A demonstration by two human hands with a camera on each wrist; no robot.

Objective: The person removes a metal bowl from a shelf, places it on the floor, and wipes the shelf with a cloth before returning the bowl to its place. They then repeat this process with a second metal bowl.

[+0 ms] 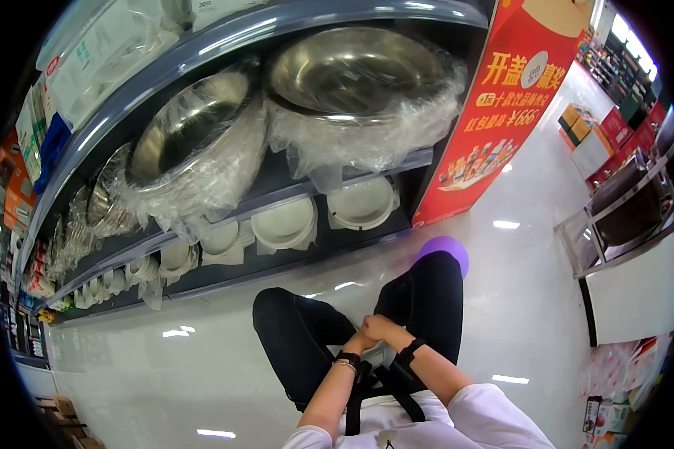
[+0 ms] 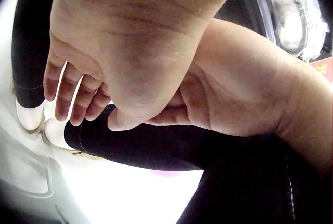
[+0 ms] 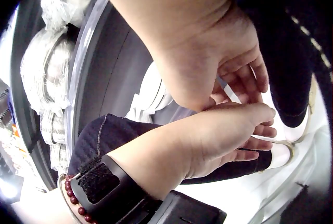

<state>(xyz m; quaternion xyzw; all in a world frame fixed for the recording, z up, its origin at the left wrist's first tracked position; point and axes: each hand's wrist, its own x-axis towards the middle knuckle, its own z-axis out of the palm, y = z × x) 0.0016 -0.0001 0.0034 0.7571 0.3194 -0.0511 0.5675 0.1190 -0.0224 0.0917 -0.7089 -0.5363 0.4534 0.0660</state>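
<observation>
Both hands are together low between the knees, in front of the lap. In the head view my left hand (image 1: 359, 344) meets my right hand (image 1: 384, 329), which overlaps its fingers. The left wrist view shows the left hand (image 2: 119, 63) with loose, slightly spread fingers pointing down, and the right hand (image 2: 234, 89) touching it from the side. From the right wrist, the right hand (image 3: 218, 60) has loosely bent fingers beside the left hand's thumb, while the left hand (image 3: 213, 135) lies below. No object shows in either hand. Black wrist straps (image 1: 406, 355) sit on both wrists.
Ahead stands a shelf (image 1: 277, 280) with plastic-wrapped steel basins (image 1: 356, 71) above white dishes (image 1: 283, 223). A red poster panel (image 1: 468, 168) closes its right end. A purple round thing (image 1: 455, 258) shows by the right knee. At right stands a metal-framed chair (image 1: 621, 209).
</observation>
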